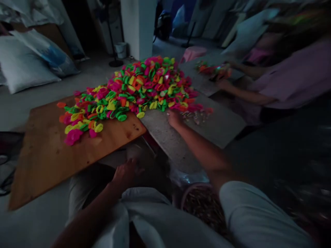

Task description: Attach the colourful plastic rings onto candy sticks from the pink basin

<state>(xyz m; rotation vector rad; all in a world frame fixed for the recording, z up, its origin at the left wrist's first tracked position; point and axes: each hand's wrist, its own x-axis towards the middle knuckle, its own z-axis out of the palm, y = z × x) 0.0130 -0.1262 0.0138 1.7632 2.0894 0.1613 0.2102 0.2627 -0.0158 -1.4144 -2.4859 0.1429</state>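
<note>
A large heap of small bright plastic pieces [144, 82] in pink, green, yellow and orange spreads over two boards. My right hand [175, 119] is at the heap's near edge, above the grey board [178, 144]. Its fingers are curled together, with a small pale spot at the tips; what they hold is too small to name. Just right of it lies a scatter of tiny pale parts [198, 116]. Over my lap, below the wooden board [51, 148], my left hand [127, 174] hangs slightly blurred, fingers loosely apart and holding nothing visible.
A tub of small dark pieces [203, 203] stands beside my right leg. Across to the right, another person's hands [224, 84] work over more coloured pieces. A pink stool [193, 53], a white bucket [120, 50] and stuffed white sacks [26, 62] stand behind.
</note>
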